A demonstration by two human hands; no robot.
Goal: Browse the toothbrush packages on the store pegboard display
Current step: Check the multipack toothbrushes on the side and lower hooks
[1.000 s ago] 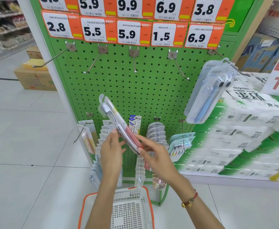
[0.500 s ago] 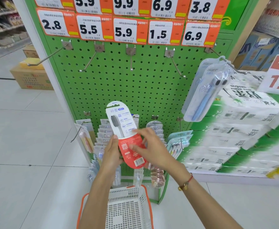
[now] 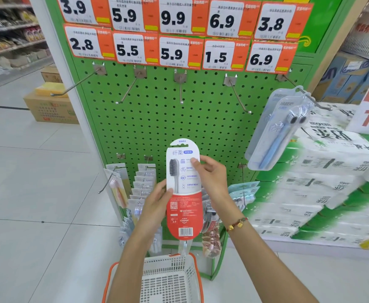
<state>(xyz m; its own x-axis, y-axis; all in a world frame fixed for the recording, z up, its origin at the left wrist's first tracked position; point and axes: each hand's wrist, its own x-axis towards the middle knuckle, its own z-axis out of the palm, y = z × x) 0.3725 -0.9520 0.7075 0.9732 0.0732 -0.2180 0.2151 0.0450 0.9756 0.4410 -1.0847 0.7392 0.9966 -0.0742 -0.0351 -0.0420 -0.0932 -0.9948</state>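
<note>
Both hands hold one toothbrush pack [image 3: 183, 193] up in front of the green pegboard [image 3: 157, 127], just above the white basket [image 3: 168, 278]. The left hand [image 3: 155, 206] grips the pack's left edge near the middle, with the thumb on the front. The right hand [image 3: 212, 178] pinches the right edge higher up, fingertips resting on the printed part.

The job now looks like reading the pack. To do it well, keep the pack flat and facing the eyes, and hold it by the edges so fingers do not cover the words. Slide the right fingertips off the writing. Hold it gently, since the thin card could bend. More packs [image 3: 143, 184] hang on the low hooks behind it, ready to look at next.
</note>
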